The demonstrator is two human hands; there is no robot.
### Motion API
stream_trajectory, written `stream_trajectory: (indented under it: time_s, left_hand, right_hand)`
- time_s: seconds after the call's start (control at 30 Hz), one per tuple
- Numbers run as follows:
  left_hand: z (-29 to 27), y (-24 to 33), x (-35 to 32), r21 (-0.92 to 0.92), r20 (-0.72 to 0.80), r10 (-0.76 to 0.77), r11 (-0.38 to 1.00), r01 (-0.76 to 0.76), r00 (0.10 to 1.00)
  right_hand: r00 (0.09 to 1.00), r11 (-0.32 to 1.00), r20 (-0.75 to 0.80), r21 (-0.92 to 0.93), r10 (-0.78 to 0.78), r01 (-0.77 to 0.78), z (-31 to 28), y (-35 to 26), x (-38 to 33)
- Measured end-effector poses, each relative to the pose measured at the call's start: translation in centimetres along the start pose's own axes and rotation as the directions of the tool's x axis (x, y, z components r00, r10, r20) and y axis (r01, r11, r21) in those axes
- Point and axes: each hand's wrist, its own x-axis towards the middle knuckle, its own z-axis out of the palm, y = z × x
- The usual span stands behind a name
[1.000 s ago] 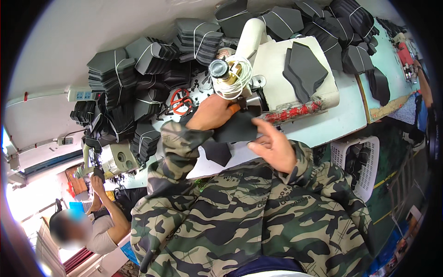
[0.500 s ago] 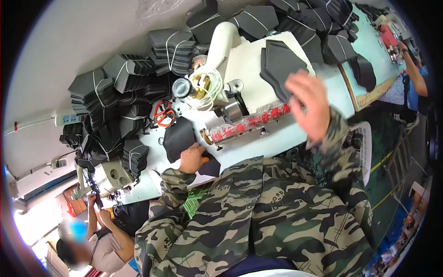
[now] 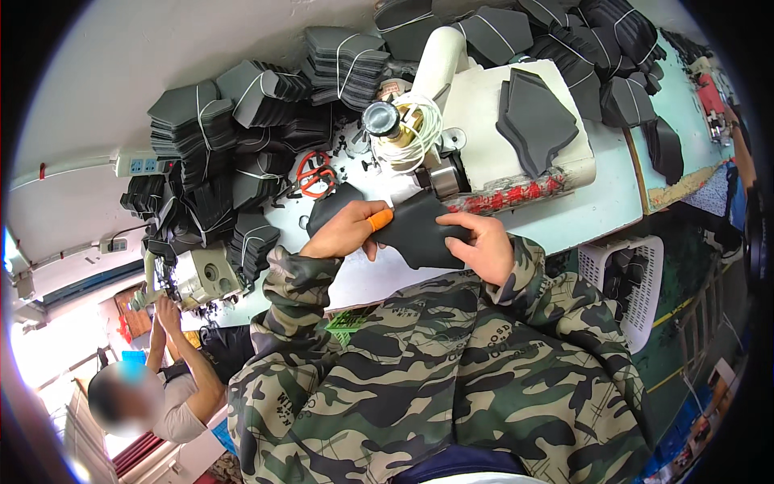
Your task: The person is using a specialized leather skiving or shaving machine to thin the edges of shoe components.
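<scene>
A: What did the two hands hold?

B: A worker's left hand [image 3: 343,232], an orange cover [image 3: 380,220] on one finger, gripped the left side of a dark sheet [image 3: 425,232], while the right hand [image 3: 486,248] pinched its right edge between thumb and fingers.

A: And the sheet's position?

B: It spanned the gap between both hands, at the near side of a pale worktop [image 3: 367,282], just in front of a machine's metal roller [image 3: 445,173].

A: What surrounded it?

B: A second dark piece [image 3: 334,202] lay beyond the left hand, partly hidden by it, with orange-handled scissors [image 3: 315,173] near its far end. White cord [image 3: 426,129] hung coiled on the cream machine [image 3: 472,101], whose flat top carried a few cut pieces [image 3: 540,121].

A: Farther out?

B: Dark bundles [image 3: 347,64] tied with pale bands crowded the back of the worktop. A white basket [image 3: 651,282] holding dark pieces stood at right, below worktop level. At left, another person [image 3: 181,415] in a tan shirt faced a second machine [image 3: 208,274].
</scene>
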Motion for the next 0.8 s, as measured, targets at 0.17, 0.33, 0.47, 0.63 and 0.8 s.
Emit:
stream_trajectory:
  time_s: [0.17,0.33,0.47,0.63,0.8]
  left_hand:
    - [-1.1,1.6,0.5,0.325,-0.097,0.003,0.945,0.028,0.995]
    - [-0.8,3.2,4.2,0.587,-0.013,0.371,0.755,-0.293,0.928]
    - [0.9,6.4,3.7,0.635,-0.060,0.418,0.716,-0.289,0.906]
    - [3.4,4.7,2.3,0.562,-0.171,0.158,0.826,-0.035,0.972]
    - [7.5,-1.7,0.9,-0.372,-0.186,0.236,0.882,-0.290,0.954]
  right_hand:
    - [0.997,0.990,0.062,0.128,0.044,-0.052,1.6,0.4,0.3]
    - [0.996,0.982,-0.049,0.170,-0.075,0.082,0.7,1.7,-0.6]
    - [0.884,0.787,-0.023,-0.467,-0.468,0.404,-4.0,-2.5,0.4]
    - [0.902,0.543,0.126,-0.761,-0.412,0.355,-5.4,-8.3,3.3]
    - [0.972,0.960,0.007,-0.151,-0.236,0.235,-2.8,-4.3,-1.7]
